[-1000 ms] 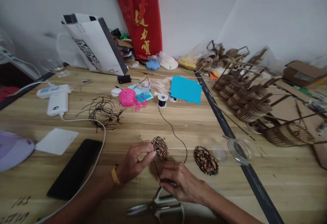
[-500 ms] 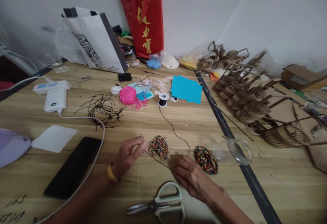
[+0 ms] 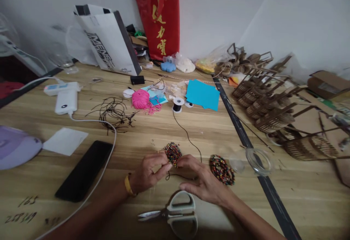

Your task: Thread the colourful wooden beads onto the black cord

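Observation:
My left hand [image 3: 150, 172], with a yellow band at the wrist, pinches the black cord [image 3: 180, 176] between thumb and forefinger at the near edge of a pile of small multicoloured beads [image 3: 172, 151]. From its fingertips the cord makes a small loop and runs right, passing under my right hand [image 3: 205, 181]. That hand is open, thumb and forefinger spread, its forefinger tip at the beads' right edge. A coiled string of similar beads [image 3: 222, 170] lies to its right. Scissors [image 3: 175, 213] with pale handles rest just in front of both hands.
A spool of black cord [image 3: 177, 105] stands farther back, its strand trailing toward my right hand. Pink yarn [image 3: 140, 99], blue sheets [image 3: 202, 95] and cut black cords [image 3: 115, 114] lie around it. At left is a phone [image 3: 84, 170]; small woven baskets [image 3: 269, 117] stand at right.
My right hand has let go of the cord and spread its fingers, moving up to the beads. My left hand has shifted right toward it. The taut cord now hangs slack in a loop.

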Available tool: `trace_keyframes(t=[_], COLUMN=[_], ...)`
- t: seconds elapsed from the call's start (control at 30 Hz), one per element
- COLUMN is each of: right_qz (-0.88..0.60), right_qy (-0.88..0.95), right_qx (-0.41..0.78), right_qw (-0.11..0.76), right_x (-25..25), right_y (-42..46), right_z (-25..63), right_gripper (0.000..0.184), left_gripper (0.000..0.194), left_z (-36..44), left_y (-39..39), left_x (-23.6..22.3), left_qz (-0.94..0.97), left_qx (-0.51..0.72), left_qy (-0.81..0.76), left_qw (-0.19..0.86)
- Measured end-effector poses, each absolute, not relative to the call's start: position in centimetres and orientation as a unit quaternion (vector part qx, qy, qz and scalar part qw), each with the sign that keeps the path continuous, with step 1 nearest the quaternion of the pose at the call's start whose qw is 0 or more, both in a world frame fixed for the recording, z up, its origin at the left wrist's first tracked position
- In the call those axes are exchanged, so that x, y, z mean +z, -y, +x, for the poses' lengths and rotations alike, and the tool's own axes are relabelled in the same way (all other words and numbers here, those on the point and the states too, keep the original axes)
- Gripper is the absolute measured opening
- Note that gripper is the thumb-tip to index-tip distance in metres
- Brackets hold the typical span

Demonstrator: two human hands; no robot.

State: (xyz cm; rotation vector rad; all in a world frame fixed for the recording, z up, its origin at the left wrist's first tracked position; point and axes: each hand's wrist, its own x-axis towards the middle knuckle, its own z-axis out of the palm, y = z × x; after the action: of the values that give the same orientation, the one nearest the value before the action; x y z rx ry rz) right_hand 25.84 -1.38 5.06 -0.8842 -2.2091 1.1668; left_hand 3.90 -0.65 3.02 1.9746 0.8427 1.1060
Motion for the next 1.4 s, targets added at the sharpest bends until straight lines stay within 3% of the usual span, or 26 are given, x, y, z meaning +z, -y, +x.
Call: trace_keyframes(t=[0.23, 0.4, 0.63, 0.93, 1.07, 1.23, 1.4], right_qz=[-0.325, -0.363, -0.382, -0.399, -0.4, -0.403, -0.38], right_qy=[0.611, 0.623, 0.596, 0.63, 0.636, 0.628, 0.577], right_qx=[0.656, 0.613, 0.617, 0.511, 0.485, 0.496, 0.595], right_qw=[0.302, 0.323, 0.343, 0.427, 0.448, 0.444, 0.412], right_x=[2.9, 2.2, 1.1, 0.6, 0.6, 0.6, 0.7], right_y=[1.2, 1.7, 1.8, 1.5, 1.5, 1.5, 1.4], right_z=[21.5, 21.5, 21.6, 21.5, 21.4, 21.3, 21.4], right_gripper=[0.034, 0.03, 0.029, 0.021, 0.023, 0.025, 0.028], left_gripper=[0.026, 0.025, 0.027, 0.032, 0.046, 0.045, 0.036], left_z=[3.8, 3.5, 3.4, 3.5, 3.6, 3.9, 3.7], left_y=[0.5, 0.3, 0.1, -0.6, -0.6, -0.6, -0.8], left_x=[2.4, 1.5, 1.3, 1.1, 1.4, 1.3, 0.7], left_qz=[0.809, 0.804, 0.769, 0.562, 0.48, 0.465, 0.482], left_qx=[0.415, 0.402, 0.359, 0.335, 0.306, 0.282, 0.285], left_qy=[-0.324, -0.333, -0.369, -0.378, -0.332, -0.314, -0.317], left_qw=[0.262, 0.286, 0.38, 0.655, 0.752, 0.778, 0.766])
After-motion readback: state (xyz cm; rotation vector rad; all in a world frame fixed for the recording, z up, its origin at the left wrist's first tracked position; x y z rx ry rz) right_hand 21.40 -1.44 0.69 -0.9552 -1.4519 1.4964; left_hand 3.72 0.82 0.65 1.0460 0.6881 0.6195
